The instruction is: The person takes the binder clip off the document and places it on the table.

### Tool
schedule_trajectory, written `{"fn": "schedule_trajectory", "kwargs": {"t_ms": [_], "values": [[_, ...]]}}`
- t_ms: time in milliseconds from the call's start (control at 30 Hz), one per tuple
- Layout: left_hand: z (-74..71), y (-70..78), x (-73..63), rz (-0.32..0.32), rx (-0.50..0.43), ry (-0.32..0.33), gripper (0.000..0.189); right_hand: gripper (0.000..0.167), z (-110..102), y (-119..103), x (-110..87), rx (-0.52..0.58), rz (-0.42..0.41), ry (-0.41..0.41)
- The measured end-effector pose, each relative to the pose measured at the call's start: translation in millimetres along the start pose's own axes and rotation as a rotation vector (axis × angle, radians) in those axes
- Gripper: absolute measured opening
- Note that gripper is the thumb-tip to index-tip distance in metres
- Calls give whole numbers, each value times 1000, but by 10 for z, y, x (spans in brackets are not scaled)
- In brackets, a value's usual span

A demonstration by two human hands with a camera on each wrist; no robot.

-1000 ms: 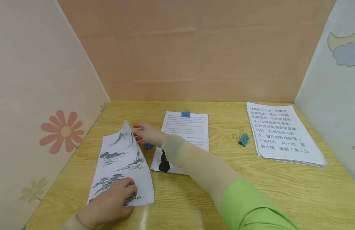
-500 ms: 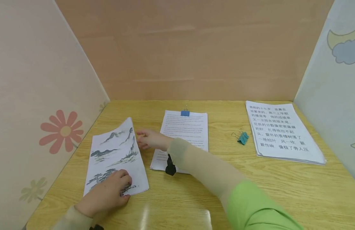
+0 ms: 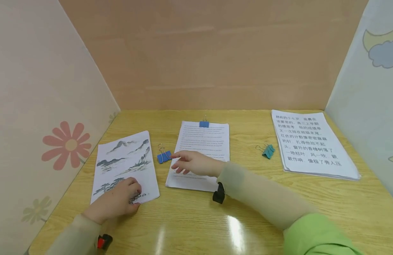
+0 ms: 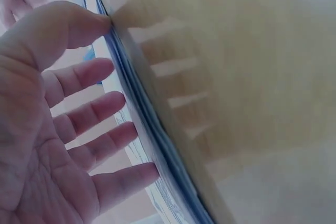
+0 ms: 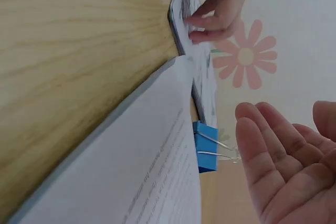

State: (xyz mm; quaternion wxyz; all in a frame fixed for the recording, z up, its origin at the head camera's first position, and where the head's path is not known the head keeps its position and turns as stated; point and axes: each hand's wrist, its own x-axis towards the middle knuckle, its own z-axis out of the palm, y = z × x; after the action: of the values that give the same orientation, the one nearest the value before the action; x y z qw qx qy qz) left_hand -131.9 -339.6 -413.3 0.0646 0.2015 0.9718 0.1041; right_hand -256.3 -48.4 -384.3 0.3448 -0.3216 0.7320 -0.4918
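Observation:
On the left of the table lies a stack of paper [image 3: 120, 156] whose top sheet carries an ink landscape of mountains and pines. My left hand [image 3: 120, 196] rests on its near right part, fingertips on the top sheet and thumb against the near edge. In the left wrist view those fingers [image 4: 100, 111] are gently bent and spread. My right hand [image 3: 196, 163] hovers over the middle stack of printed text [image 3: 203, 141], holding nothing. Right at its fingertips is a loose blue binder clip [image 3: 164, 157] on the table, wire handles up. Another blue binder clip [image 3: 204, 124] grips the middle stack's far edge.
A teal binder clip [image 3: 268, 151] lies right of centre. Beyond it, a stack with large Chinese print [image 3: 314, 145] sits at the right. A brown back panel [image 3: 222, 56] and pale side panels enclose the wooden table [image 3: 196, 219].
My right hand has let the raised right edge of the picture stack down and moved right, uncovering the loose blue clip. The picture stack has shifted slightly left and away, my left hand with it.

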Motion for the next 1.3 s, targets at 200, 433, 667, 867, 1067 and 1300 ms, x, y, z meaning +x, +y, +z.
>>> {"fn": "schedule_trajectory", "kwargs": {"t_ms": [200,433,667,867,1067,1300], "values": [[-42,-177,129,2,-18,-5,26,40,-22,13,-438,-75,-14,10],[-107,-371,298,-32,-43,-29,25,40,-42,77,-873,-102,-6,35],[-185,-525,483,-2,-49,-21,24,39,-45,193,-1213,-104,-22,54],[-218,-644,623,-8,-17,-30,23,40,-30,260,-1395,-101,-33,98],[-238,-734,727,-18,-16,-8,25,39,5,328,-1466,-74,22,144],[-238,-821,787,-97,-9,2,27,33,36,358,-1517,22,20,157]]}}
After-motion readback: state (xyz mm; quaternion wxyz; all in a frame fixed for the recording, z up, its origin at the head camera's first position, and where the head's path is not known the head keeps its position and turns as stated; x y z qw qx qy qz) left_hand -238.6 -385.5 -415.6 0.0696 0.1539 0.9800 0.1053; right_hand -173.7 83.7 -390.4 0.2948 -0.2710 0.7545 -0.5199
